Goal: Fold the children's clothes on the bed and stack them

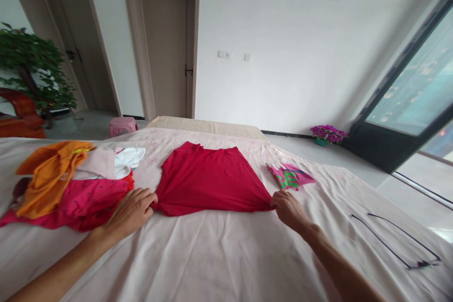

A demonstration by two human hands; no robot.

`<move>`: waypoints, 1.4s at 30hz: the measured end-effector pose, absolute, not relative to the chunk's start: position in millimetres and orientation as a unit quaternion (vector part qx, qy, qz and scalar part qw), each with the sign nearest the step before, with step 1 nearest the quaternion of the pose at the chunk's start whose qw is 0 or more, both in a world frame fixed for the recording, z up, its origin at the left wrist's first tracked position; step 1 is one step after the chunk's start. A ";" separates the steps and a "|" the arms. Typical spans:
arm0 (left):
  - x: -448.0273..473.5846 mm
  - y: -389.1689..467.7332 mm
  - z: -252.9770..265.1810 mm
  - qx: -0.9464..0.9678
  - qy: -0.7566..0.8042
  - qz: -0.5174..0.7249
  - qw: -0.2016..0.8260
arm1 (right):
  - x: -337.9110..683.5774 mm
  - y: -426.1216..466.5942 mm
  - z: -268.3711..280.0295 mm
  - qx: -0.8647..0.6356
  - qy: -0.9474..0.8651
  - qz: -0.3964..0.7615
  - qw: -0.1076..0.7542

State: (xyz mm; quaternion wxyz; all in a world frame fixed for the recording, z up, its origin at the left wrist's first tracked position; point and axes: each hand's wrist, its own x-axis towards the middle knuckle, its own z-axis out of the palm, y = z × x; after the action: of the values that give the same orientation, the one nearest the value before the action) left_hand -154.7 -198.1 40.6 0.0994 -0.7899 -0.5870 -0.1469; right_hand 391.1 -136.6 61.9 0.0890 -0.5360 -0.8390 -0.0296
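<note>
A red shirt (pixel 212 177) lies spread out on the pale cloth in front of me, its neck end facing away. At its near left corner, my left hand (pixel 136 205) pinches the fabric. My right hand (pixel 288 207) grips the near right corner, so the bottom edge is drawn out between both hands. Just left of my left hand is a heap of clothes, with an orange garment (pixel 53 174), a pink dotted garment (pixel 92 198) and white pieces (pixel 127 160). Beyond my right hand sits a folded pink garment (pixel 290 175) with green lettering.
The pale cloth (pixel 219 259) covers the broad surface under everything. Glasses (pixel 403 245) with thin dark arms lie at the right. Past the far edge are a pink stool (pixel 122 125), a potted purple flower (pixel 327 134) and a door (pixel 166 47). A leafy plant (pixel 31 66) stands far left.
</note>
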 end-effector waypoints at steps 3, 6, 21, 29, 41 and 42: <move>-159.5 -175.5 50.6 -0.760 -0.639 -0.114 0.017 | 382.8 -123.1 72.5 -0.593 -0.800 0.004 0.093; -141.2 -131.3 60.5 -0.722 -0.673 -0.155 -0.040 | 344.4 -99.1 84.3 -0.604 -0.783 0.019 0.149; -99.3 -20.9 -11.4 -0.668 -0.731 -0.134 0.035 | 198.4 20.4 12.7 -0.567 -0.820 0.060 0.051; -132.7 0.3 -19.1 -0.596 -0.788 -0.139 0.067 | 289.3 45.1 5.9 -0.681 -0.731 0.012 0.023; -41.5 63.1 12.2 -0.778 -0.602 -0.180 -0.008 | 287.7 41.3 1.7 -0.686 -0.725 -0.024 0.063; -29.0 68.6 9.0 -0.794 -0.583 -0.172 -0.021 | 287.7 40.6 2.1 -0.684 -0.726 -0.025 0.065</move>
State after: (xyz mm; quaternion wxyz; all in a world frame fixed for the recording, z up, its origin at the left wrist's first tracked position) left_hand -29.0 68.6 9.0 -0.0207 -0.7938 -0.5830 -0.1717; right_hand 287.7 40.6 2.1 0.0650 -0.6844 -0.7258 -0.0249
